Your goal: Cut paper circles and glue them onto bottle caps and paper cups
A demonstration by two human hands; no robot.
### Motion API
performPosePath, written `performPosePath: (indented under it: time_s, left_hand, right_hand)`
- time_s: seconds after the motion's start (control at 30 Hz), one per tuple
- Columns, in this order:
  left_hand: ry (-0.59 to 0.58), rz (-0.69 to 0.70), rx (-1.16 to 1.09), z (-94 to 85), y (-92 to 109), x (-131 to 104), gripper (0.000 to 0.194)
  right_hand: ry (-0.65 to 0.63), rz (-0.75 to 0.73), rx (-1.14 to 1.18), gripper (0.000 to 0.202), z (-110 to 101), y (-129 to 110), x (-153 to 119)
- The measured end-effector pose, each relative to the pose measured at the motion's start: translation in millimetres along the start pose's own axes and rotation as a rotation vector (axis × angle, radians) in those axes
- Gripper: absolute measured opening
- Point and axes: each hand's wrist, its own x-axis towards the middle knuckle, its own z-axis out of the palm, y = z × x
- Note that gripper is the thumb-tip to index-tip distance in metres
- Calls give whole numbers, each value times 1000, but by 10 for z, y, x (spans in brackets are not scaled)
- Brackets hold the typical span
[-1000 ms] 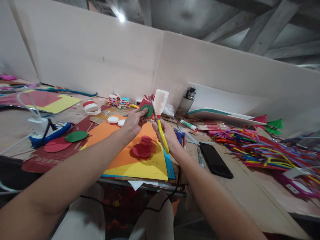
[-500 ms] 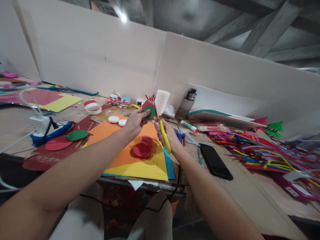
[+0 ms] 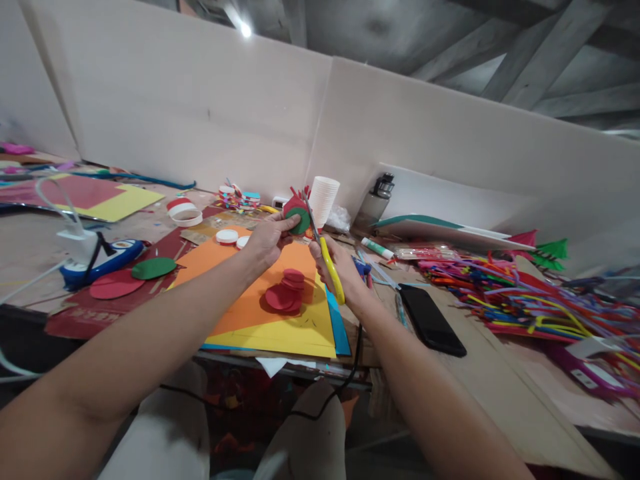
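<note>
Two hands: the person's left hand [image 3: 270, 237] pinches a green disc [image 3: 301, 222] together with red paper [image 3: 291, 205]; the right hand [image 3: 347, 262] grips yellow-handled scissors [image 3: 330, 264].
Green disc: two o'clock from the left hand, the nearer one; ten o'clock from the right hand.
Scissors: at the disc's three o'clock edge, long axis running five to eleven; contact cannot be told.
Red discs [image 3: 281, 298]: six o'clock of the green one, over coloured sheets [image 3: 245, 308].

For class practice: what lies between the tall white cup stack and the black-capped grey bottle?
In the head view, crumpled clear plastic lies between them.
</note>
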Motion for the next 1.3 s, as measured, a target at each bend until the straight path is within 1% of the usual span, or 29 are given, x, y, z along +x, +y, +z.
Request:
performPosePath:
  time_s: [0.17, 0.33, 0.5, 0.73, 0.9, 1.1, 1.3]
  left_hand:
    - [9, -11, 28, -6, 26, 9, 20]
    - [-42, 7, 61, -14, 5, 2, 20]
    - [-56, 19, 84, -23, 10, 7, 21]
    - [-66, 13, 132, -63, 50, 67, 16]
    - [-90, 12, 188, -83, 102, 81, 19]
    - [-111, 13, 226, -96, 135, 86, 14]
    - [-137, -29, 296, -132, 196, 102, 13]
  right_hand:
    - [-15, 16, 14, 41, -26, -8, -10]
    - [-13, 6, 39, 42, -16, 10, -4]
    - [-3, 6, 21, 42, -26, 17, -7]
    - [-28, -8, 36, 40, -82, -62, -6]
    - [-41, 3, 46, 40, -96, -94, -7]
    - [-51, 7, 51, 46, -111, -150, -29]
    - [-50, -46, -17, 50, -154, -174, -42]
